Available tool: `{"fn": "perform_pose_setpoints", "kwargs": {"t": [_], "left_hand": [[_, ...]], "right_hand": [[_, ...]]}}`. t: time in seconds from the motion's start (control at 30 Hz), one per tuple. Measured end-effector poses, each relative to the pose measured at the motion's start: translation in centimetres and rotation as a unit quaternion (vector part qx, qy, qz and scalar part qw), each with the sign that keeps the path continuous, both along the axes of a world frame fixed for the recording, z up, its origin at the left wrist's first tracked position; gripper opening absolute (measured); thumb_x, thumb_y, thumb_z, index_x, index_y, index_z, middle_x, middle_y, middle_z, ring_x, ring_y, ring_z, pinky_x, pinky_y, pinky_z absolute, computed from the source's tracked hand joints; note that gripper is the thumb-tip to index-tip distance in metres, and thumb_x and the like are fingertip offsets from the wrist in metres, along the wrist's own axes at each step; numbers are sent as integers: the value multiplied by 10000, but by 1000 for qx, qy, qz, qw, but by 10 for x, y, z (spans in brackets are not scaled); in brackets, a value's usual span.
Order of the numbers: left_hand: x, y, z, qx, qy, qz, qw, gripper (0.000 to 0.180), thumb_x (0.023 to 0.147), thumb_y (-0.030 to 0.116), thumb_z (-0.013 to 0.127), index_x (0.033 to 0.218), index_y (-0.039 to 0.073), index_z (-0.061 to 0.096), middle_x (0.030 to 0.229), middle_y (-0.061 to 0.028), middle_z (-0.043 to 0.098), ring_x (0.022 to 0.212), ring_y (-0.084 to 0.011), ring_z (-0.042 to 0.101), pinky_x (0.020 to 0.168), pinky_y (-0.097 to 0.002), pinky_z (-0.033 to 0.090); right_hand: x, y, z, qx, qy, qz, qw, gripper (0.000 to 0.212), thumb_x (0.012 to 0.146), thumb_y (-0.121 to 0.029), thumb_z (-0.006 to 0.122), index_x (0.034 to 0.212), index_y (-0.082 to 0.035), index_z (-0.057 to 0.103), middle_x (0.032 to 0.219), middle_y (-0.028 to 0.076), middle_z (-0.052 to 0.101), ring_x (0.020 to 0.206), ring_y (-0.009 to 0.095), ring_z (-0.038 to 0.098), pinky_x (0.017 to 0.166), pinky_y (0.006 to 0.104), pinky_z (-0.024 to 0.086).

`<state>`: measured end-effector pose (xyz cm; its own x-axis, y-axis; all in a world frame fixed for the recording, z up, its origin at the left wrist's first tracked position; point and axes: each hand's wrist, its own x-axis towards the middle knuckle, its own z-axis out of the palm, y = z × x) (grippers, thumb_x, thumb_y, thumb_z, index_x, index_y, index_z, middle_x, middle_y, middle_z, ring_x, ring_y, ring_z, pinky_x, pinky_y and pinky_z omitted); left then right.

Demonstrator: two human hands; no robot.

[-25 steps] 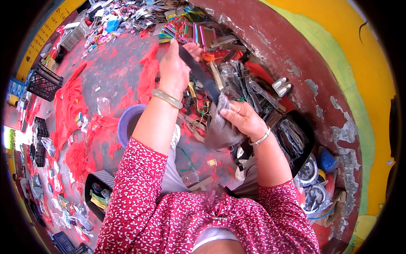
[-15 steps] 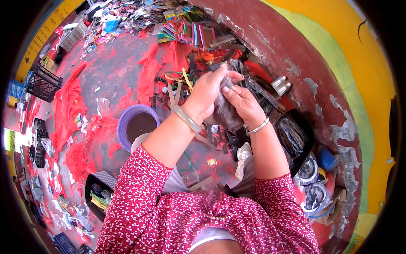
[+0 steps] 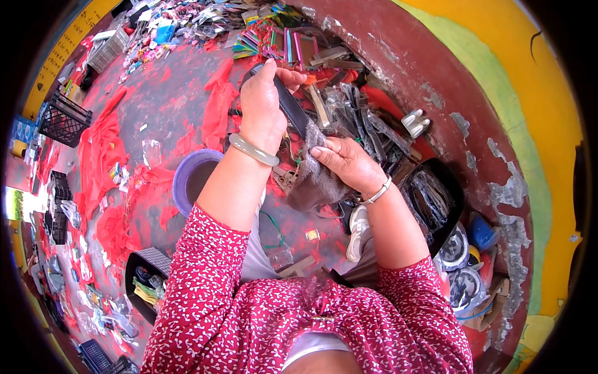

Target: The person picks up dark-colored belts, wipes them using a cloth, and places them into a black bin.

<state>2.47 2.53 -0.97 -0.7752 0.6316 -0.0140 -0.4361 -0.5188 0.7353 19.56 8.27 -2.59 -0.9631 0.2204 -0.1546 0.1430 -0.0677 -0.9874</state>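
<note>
- I count 2 hands of mine, 1 black strap (image 3: 290, 107) and 1 grey cloth (image 3: 313, 182) between them.
- On my wrists, 2 bands: 1 pale, thick bangle (image 3: 254, 150) on the left, 1 thinner silvery bracelet (image 3: 378, 191) on the right.
- Around me: 1 purple bucket (image 3: 179, 186), partly behind my left forearm; 2 black bins, the right bin (image 3: 458, 187) filled with plastic-wrapped dark pieces, the left bin (image 3: 132, 283) holding yellowish stuff; 2 round wrapped things beyond my right elbow; 1 white shoe (image 3: 357, 229) plainly seen on my right foot.
- The strips heaped on the floor ahead overlap too much for me to count.
- My left hand (image 3: 263, 103) is at the strap's upper end, fingers bent round it, thumb pointing up; how tightly they press I cannot tell.
- My right hand (image 3: 352, 164) pinches the cloth, thumb on top, with the strap's lower end tucked into its folds.
- The strap is in the air above the heap, slanting from upper left to lower right: flat, smooth, faintly shiny, straight-edged.
- The cloth is fuzzy, brownish grey and crumpled, its loose part hanging below my right fingers.
</note>
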Motion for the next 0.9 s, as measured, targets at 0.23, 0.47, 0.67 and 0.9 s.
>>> {"fn": "perform_pose_setpoints", "kwargs": {"t": [0.23,0.47,0.67,0.9], "left_hand": [[-33,1,-5,-5,-34,42,999,293,883,187,449,661,3,502,698,-140,575,731,-282,599,675,-369,500],[-63,2,-13,-22,-70,89,993,323,905,208,399,693,2,529,700,-130,603,690,-255,608,664,-335,465],[-64,4,-20,-44,-68,78,994,403,915,313,391,799,-54,509,809,-178,588,801,-298,595,756,-413,485],[-21,9,-39,-29,-97,-247,964,737,815,593,437,1044,-107,461,1034,-261,547,991,-340,548,849,-436,459]], "right_hand": [[19,-2,-4,55,-17,32,998,218,892,-216,518,862,-18,603,698,-36,563,633,32,465,576,213,410],[29,2,1,78,-17,52,995,223,897,-220,510,864,-18,599,705,-8,561,652,49,473,596,227,412],[33,5,2,108,-7,52,993,223,897,-217,513,850,-12,586,708,0,558,669,53,483,607,224,412],[16,15,-16,-68,119,-121,983,224,910,-206,494,938,-12,603,823,-14,600,756,52,536,689,213,442]]}}
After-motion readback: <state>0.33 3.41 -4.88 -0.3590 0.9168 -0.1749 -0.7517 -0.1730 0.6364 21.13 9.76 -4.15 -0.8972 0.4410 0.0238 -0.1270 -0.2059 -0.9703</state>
